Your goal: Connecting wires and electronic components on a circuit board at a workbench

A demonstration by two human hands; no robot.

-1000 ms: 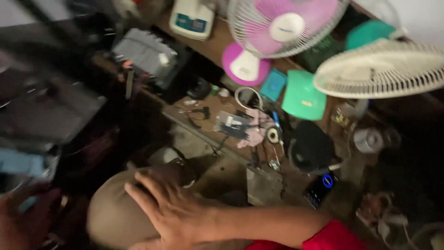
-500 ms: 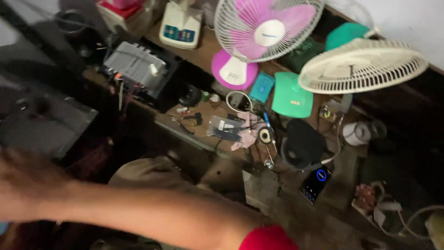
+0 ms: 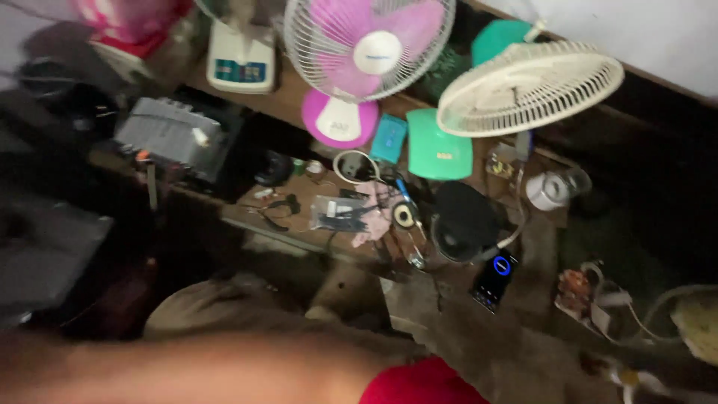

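A bare forearm (image 3: 187, 374), blurred, stretches across the bottom of the view from a red sleeve (image 3: 419, 383) toward the left edge. Its hand lies beyond the frame, so I cannot see what it holds. My other hand is not in view. Just above the forearm is my knee in khaki cloth (image 3: 224, 310). Beyond the knee stands a low wooden bench (image 3: 299, 224) strewn with small tools, wires, a clear packet (image 3: 336, 213) and a roll of tape (image 3: 404, 215).
A pink table fan (image 3: 366, 52) and a cream fan (image 3: 527, 86) stand behind the bench. A phone with a lit screen (image 3: 495, 278) lies near a black round object (image 3: 464, 221). Green boxes (image 3: 440, 153), a grey device (image 3: 168, 135) and a white jar (image 3: 550, 191) surround them.
The forearm has swept further left and down, taking the hand out of the frame. The view has shifted, bringing the fans and bench lower and more central.
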